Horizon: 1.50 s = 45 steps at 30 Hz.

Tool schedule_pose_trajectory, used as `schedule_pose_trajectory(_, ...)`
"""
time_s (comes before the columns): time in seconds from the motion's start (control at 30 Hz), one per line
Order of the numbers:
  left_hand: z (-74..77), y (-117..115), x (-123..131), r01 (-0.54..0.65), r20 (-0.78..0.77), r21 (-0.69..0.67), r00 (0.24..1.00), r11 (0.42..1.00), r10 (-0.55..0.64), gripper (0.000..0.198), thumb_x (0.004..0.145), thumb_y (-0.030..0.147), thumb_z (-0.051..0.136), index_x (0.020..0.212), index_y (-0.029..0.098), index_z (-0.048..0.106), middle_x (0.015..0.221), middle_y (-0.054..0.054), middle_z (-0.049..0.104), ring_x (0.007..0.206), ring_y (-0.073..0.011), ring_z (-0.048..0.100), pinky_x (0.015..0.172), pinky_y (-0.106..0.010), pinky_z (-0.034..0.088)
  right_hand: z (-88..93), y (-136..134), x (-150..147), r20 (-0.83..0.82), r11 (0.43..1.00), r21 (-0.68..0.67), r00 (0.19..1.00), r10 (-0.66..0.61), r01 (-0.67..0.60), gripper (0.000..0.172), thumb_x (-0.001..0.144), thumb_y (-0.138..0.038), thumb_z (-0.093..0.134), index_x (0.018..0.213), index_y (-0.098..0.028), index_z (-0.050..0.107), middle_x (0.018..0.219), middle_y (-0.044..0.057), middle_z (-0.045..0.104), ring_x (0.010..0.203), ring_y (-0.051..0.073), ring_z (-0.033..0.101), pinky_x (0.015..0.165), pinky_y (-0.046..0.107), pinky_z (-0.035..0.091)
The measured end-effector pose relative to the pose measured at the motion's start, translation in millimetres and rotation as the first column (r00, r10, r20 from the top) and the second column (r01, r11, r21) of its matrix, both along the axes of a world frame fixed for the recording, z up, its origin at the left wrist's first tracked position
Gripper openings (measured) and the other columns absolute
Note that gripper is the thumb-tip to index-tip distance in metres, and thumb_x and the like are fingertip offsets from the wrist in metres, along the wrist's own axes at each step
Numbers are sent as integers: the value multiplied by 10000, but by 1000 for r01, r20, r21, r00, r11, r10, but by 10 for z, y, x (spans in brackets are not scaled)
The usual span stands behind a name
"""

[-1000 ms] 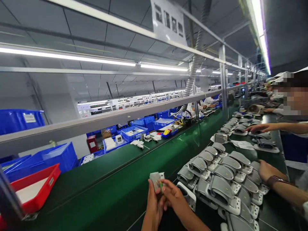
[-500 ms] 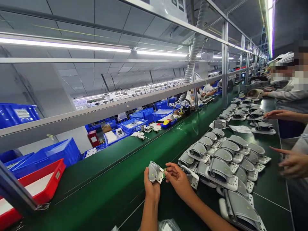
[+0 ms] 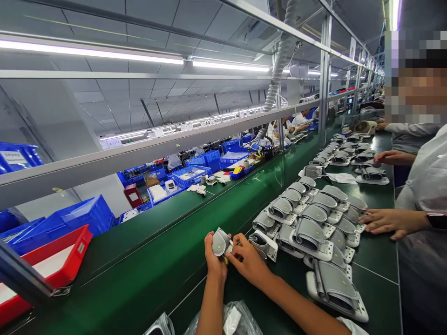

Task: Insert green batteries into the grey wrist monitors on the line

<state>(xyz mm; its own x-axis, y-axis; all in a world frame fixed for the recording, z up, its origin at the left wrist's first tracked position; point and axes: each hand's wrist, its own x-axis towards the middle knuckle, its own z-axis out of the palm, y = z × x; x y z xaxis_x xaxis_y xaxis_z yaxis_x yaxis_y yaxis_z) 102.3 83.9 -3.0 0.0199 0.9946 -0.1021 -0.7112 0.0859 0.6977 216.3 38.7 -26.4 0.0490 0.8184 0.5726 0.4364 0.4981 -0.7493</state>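
My left hand [image 3: 215, 260] is wrapped around a wrist blood pressure monitor [image 3: 220, 243] with a folded grey cuff and a white housing. The fingers of my right hand [image 3: 246, 258] are pinched at the housing's right edge. A small yellow-green part [image 3: 226, 260] shows just below, between the hands; how it is attached is hidden. To the right of my right hand, another cuffed monitor [image 3: 266, 244] lies tilted on the green table. Many similar grey-cuffed units [image 3: 312, 232] are stacked beyond it.
A co-worker's hand [image 3: 382, 222] rests by the stack's right side, the other hand [image 3: 387, 157] farther back. Clear plastic bags [image 3: 240, 316] lie near my forearm. A red tray [image 3: 75, 258] and blue bins [image 3: 87, 214] stand left. A metal rail [image 3: 157, 156] crosses ahead.
My right hand has closed in on the monitor's edge; the small green part its fingers held is now mostly hidden. The co-worker's nearer hand has come down beside the stack.
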Motion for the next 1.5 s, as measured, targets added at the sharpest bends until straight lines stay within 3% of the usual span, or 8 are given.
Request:
schedule_pose_trajectory(0.2, -44, 45, 13, 40, 11, -18, 999, 999, -40, 380, 739, 485, 771, 938, 203, 613, 852, -104, 796, 690, -250, 752, 648, -319, 567, -2, -27, 7, 153, 999, -20, 987, 49, -47, 95, 979, -223, 581, 911, -202, 644, 1059, 61, 621, 793, 158, 655, 764, 307, 573)
schedule_pose_trajectory(0.33, -71, 96, -27, 27, 30, -84, 999, 996, -24, 378, 779, 503, 688, 901, 145, 710, 833, -146, 799, 655, -246, 729, 638, -334, 574, 25, -54, 35, 370, 961, 4, 893, 254, -275, 346, 986, -97, 470, 1239, -219, 672, 1284, 117, 653, 1106, 209, 696, 976, 348, 588)
schedule_pose_trajectory(0.43, -73, 114, -56, 13, 37, -124, 999, 992, -9, 436, 828, 508, 615, 888, 101, 761, 839, -171, 801, 649, -252, 727, 619, -337, 574, 2, -49, 36, 449, 947, 25, 850, 276, -321, 346, 1026, -133, 445, 1242, -211, 704, 1326, 131, 656, 1126, 221, 698, 973, 357, 595)
schedule_pose_trajectory(0.67, -25, 82, -45, -5, 41, -96, 999, 995, 9, 387, 883, 435, 606, 938, 90, 775, 871, -173, 806, 709, -242, 750, 632, -305, 582, 19, -43, 30, 114, 998, 54, 993, 31, -37, 373, 1104, -307, 375, 1297, -221, 682, 1044, 82, 618, 837, 164, 657, 796, 316, 600)
schedule_pose_trajectory(0.87, -30, 89, -17, -19, 9, -82, 1000, 996, 20, 356, 907, 419, 599, 993, 110, 753, 893, -174, 808, 771, -257, 774, 687, -324, 612, -8, 42, 69, -127, 996, 42, 990, -69, 75, 210, 1027, -367, 562, 1038, -203, 693, 947, 67, 714, 815, 204, 696, 785, 366, 601)
schedule_pose_trajectory(1.13, -43, 53, 5, 53, -20, -73, 998, 996, -54, 337, 876, 435, 656, 955, 120, 748, 896, -160, 806, 800, -267, 778, 698, -337, 621, 21, 32, 11, -377, 994, -73, 920, -104, 82, 285, 960, -481, 647, 955, -207, 723, 953, 72, 775, 738, 202, 719, 710, 345, 600)
schedule_pose_trajectory(1.37, -39, 26, 32, 73, -30, -81, 997, 994, -75, 273, 783, 414, 742, 917, 183, 685, 848, -95, 792, 814, -286, 789, 705, -356, 620, 20, 22, 71, -113, 983, -132, 983, -145, 130, 152, 927, -306, 627, 863, -210, 726, 677, -3, 667, 611, 176, 597, 629, 313, 461)
schedule_pose_trajectory(1.5, -62, 46, 24, 39, -19, -83, 999, 996, -40, 282, 761, 416, 740, 919, 205, 640, 825, -76, 784, 778, -291, 785, 702, -375, 614, 3, 41, 100, -18, 990, -87, 994, -110, 109, 121, 935, -268, 630, 893, -213, 729, 806, 18, 688, 694, 174, 608, 674, 309, 475)
